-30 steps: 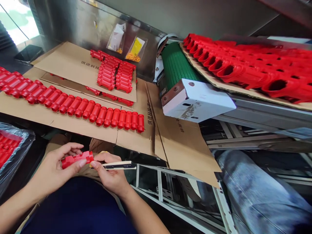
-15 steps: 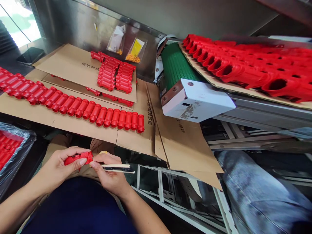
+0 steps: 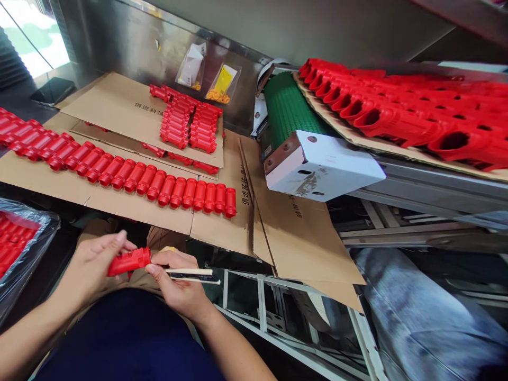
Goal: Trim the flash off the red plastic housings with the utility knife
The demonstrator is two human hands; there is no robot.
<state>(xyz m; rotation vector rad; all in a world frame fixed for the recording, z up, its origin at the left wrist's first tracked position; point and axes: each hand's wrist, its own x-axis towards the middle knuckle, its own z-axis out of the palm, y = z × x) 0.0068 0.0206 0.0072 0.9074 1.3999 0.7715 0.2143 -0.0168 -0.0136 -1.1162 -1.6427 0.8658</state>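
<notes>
My left hand [image 3: 90, 264] cradles the left end of a red tubular part [image 3: 129, 262] low in front of my body, its thumb lifted off the surface and its other fingers partly hidden behind it. My right hand [image 3: 178, 278] is closed round a slim cream and black tool [image 3: 194, 274]. Its thumb and forefinger meet at the part's ribbed right end, and the tool's tip there is hidden. Beyond my hands, a long row of similar red parts [image 3: 148, 180] lies on cardboard [image 3: 214, 233].
More red parts [image 3: 174, 124] rest on an upper cardboard sheet [image 3: 107, 100]. Two small bags [image 3: 222, 84] lie behind. At the right, a green conveyor [image 3: 288, 106] adjoins cardboard loaded with red pieces [image 3: 397, 119]. A lined bin [image 3: 43, 227] stands left; a person's denim-covered leg [image 3: 420, 312] is lower right.
My left thumb has lifted off the red part, leaving more of it visible. The part remains between my hands, and my right hand has hardly moved. The view has shifted slightly.
</notes>
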